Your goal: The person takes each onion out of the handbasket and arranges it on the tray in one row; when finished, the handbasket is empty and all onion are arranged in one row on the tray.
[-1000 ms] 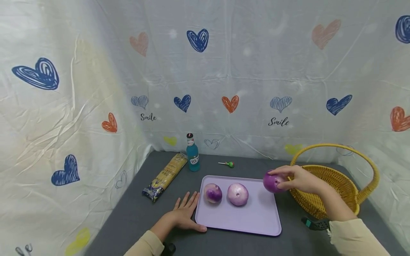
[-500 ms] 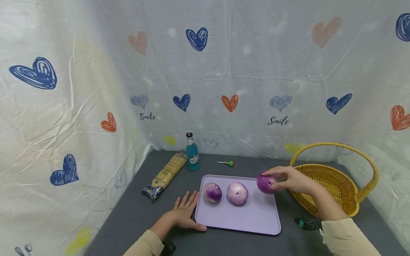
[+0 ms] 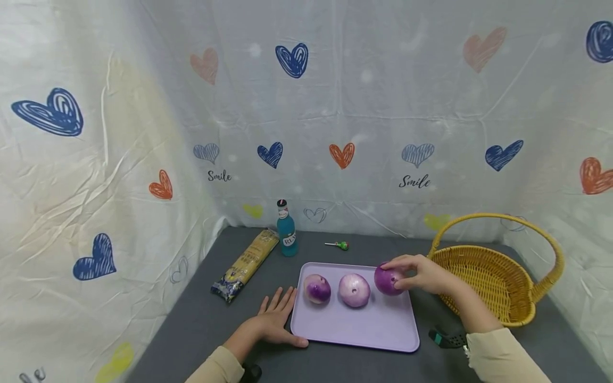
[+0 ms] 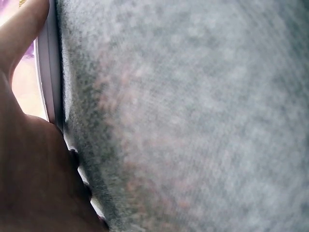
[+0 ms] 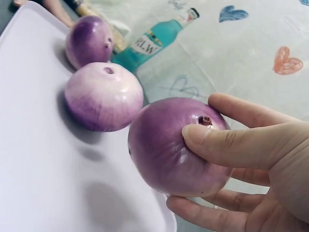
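In the head view my right hand [image 3: 421, 272] grips a purple onion [image 3: 386, 280] above the right end of a lavender tray [image 3: 354, 330]. The right wrist view shows the thumb [image 5: 222, 145] across the front of this onion and the other fingers behind and below it. Two more onions stand on the tray: a pale one [image 3: 354, 291] in the middle and a purple-and-white one [image 3: 317, 289] at the left. My left hand [image 3: 274, 323] lies on the table with fingers spread, against the tray's left edge.
A yellow wicker basket [image 3: 483, 274] with a tall handle stands right of the tray. Behind lie a lollipop [image 3: 341, 245] and a yellow packet [image 3: 249, 263], beside an upright blue bottle [image 3: 287, 234]. A heart-printed curtain [image 3: 373, 117] closes off the back of the grey table [image 3: 191, 340].
My right hand has moved left with the onion, from the tray's right edge beside the basket to over the tray, nearer the pale onion. The left hand has stayed in place.
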Tool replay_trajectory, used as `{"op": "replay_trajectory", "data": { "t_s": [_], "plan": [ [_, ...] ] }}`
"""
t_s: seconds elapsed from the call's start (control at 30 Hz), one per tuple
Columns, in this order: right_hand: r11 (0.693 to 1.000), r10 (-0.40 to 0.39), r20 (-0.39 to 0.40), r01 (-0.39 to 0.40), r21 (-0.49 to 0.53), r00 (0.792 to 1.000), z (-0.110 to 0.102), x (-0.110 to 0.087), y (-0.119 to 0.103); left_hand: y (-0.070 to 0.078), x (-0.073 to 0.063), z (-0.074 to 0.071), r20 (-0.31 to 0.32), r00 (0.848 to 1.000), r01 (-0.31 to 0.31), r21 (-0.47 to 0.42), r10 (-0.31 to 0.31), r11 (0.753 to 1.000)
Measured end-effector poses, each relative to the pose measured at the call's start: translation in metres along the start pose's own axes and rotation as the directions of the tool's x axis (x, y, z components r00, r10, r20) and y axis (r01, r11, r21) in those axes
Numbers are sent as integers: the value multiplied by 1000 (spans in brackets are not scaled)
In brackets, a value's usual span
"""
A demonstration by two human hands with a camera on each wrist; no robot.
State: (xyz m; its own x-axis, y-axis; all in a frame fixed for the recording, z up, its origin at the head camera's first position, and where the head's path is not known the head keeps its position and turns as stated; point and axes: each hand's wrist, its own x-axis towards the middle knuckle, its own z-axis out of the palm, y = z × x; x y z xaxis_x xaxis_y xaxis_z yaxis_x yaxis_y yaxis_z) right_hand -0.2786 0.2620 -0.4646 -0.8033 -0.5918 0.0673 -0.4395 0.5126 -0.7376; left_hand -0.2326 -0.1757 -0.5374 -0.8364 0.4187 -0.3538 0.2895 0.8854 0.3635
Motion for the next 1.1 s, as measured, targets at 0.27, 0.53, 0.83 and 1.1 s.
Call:
{"op": "replay_trajectory", "data": {
  "t_s": [0.27, 0.53, 0.83, 1.1],
  "plan": [
    [999, -12, -5, 12, -35, 1000, 11, 2, 8, 0, 0, 0, 2, 1000, -1, -6, 1, 1000],
    [999, 16, 37, -15, -41, 999, 20, 2, 16, -3, 1, 4, -8, 1000, -22, -51, 22, 998],
    [997, -49, 41, 51, -57, 998, 29, -2, 22, 0, 0, 0, 6, 1000, 6, -2, -6, 1000],
    [998, -14, 44, 17, -56, 999, 29, -5, 23, 1, 0, 0, 6, 1000, 3, 0, -2, 1000]
  ]
}}
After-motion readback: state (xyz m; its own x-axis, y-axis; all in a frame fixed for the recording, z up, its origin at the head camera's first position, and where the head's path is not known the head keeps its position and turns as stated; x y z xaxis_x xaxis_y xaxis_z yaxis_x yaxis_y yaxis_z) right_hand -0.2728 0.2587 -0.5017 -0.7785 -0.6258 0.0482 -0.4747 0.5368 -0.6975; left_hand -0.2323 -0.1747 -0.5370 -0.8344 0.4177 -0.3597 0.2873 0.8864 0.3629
